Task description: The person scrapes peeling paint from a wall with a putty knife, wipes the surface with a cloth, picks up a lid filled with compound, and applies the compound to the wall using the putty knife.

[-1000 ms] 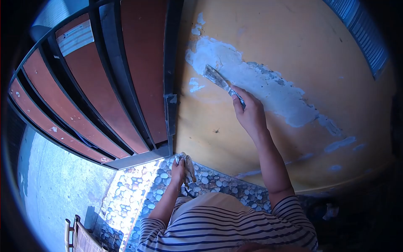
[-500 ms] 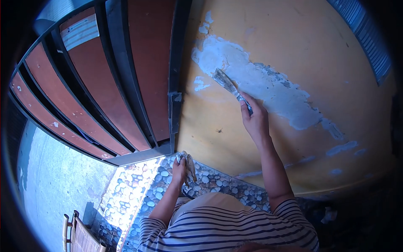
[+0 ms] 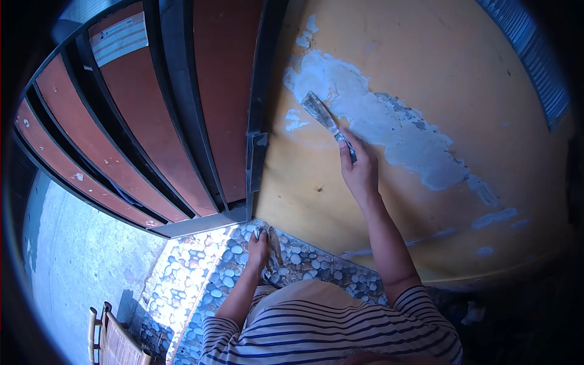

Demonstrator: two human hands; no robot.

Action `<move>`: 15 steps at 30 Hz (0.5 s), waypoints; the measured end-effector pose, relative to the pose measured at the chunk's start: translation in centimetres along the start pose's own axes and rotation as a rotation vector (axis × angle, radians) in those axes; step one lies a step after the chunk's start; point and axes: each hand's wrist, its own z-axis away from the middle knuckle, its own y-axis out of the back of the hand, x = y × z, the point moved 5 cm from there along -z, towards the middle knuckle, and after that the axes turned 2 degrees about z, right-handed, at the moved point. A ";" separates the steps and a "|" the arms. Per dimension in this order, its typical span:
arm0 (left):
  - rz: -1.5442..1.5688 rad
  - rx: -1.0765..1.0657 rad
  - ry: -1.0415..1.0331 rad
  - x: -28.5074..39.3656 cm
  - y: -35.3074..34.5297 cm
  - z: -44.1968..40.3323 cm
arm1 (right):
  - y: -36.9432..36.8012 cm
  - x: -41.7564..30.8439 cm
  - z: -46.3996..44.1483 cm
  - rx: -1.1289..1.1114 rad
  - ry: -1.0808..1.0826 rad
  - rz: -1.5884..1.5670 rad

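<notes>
My right hand [image 3: 361, 173] is closed around the handle of a putty knife [image 3: 318, 111]. The blade, smeared with dried filler, points up and left over the left part of a long whitish filler patch [image 3: 395, 137] on the yellow wall [image 3: 316, 213]. Rough grey spots show along the patch's upper edge. Low by my body, my left hand [image 3: 258, 248] grips a flat, stained, brownish piece [image 3: 275, 248] with whitish smears; its exact kind I cannot make out.
A gate with reddish panels [image 3: 128, 91] and dark metal bars stands left of the wall. Pebble paving [image 3: 225, 274] lies below, beside a concrete surface [image 3: 91, 237]. A bamboo chair [image 3: 121, 340] is at lower left. A slatted blue-grey panel [image 3: 529, 55] is at upper right.
My right hand has moved slightly left and up, carrying the putty knife with its blade along the patch's lower left edge. My left hand stays nearly in place.
</notes>
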 end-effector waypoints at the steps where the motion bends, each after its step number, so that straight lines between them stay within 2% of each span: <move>1: -0.008 -0.004 -0.001 0.2 -0.1 0.0 | -0.7 -1.0 -0.9 -0.028 -0.015 -0.009; 7: -0.022 -0.018 0.044 1.8 -1.4 1.0 | -2.7 -1.7 -1.9 0.009 0.012 -0.008; 9: 0.013 -0.034 0.028 1.9 -1.8 0.9 | -1.6 -0.9 -0.4 -0.057 -0.099 -0.043; 15: -0.075 -0.023 0.006 -0.8 -0.7 -0.7 | -1.1 0.3 0.7 0.016 -0.065 -0.084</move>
